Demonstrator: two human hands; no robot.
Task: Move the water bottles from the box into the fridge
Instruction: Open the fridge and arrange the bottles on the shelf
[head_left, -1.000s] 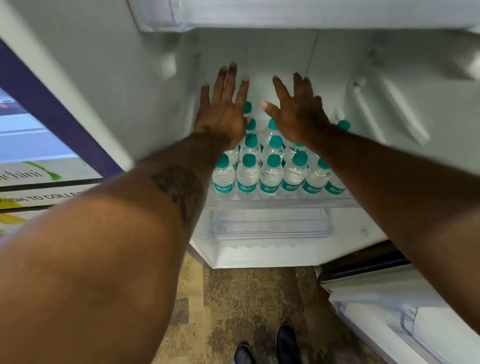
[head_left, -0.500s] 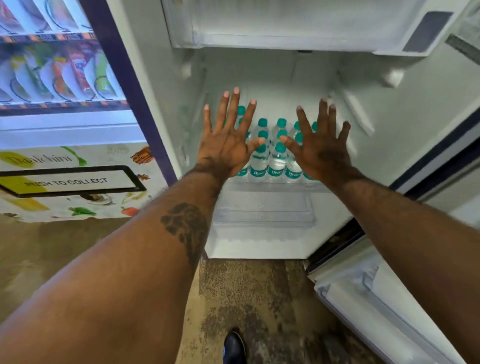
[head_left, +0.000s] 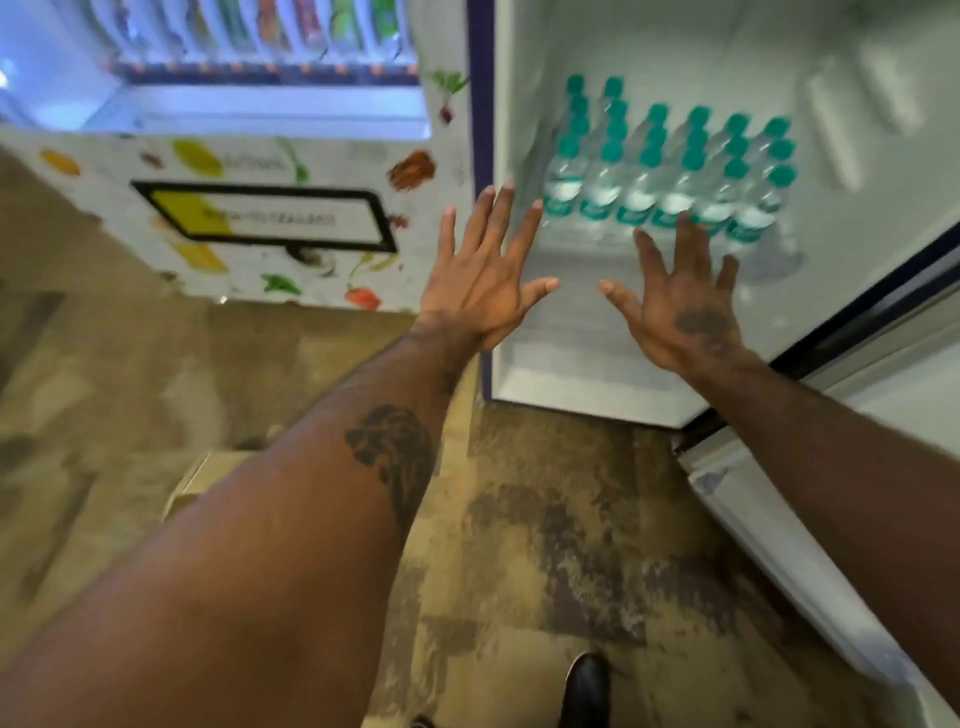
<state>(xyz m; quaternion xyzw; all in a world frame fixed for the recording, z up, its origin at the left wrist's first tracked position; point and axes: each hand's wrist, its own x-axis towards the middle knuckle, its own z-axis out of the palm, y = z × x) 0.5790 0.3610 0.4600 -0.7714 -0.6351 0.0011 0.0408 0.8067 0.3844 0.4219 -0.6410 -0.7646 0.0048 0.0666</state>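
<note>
Overhead, head view, motion-blurred. Both hands are released, fingers straight and spread, backs toward the camera, grasping nothing. The left hand (head_left: 480, 275) is held in front of the left edge of the fridge (head_left: 857, 234). The right hand (head_left: 680, 306) is held in front of the fridge opening, below the shelf. Its fingertips overlap the front row of bottles in the picture, but whether they touch cannot be told.

The water bottles (head_left: 670, 171), clear with green caps, stand upright on a shelf inside the fridge. They are packed close, six across and several deep toward the fridge's back wall. The fridge door (head_left: 779, 545) stands open to the right of the fridge.

A vending machine (head_left: 260, 171) printed with fruit and vegetables stands touching the fridge's left side. Mottled floor (head_left: 519, 519) lies in front of the fridge, with a dark shoe (head_left: 587, 686) on it. A tan cardboard corner (head_left: 208, 478) shows on the floor left of the fridge, mostly hidden by the left forearm.
</note>
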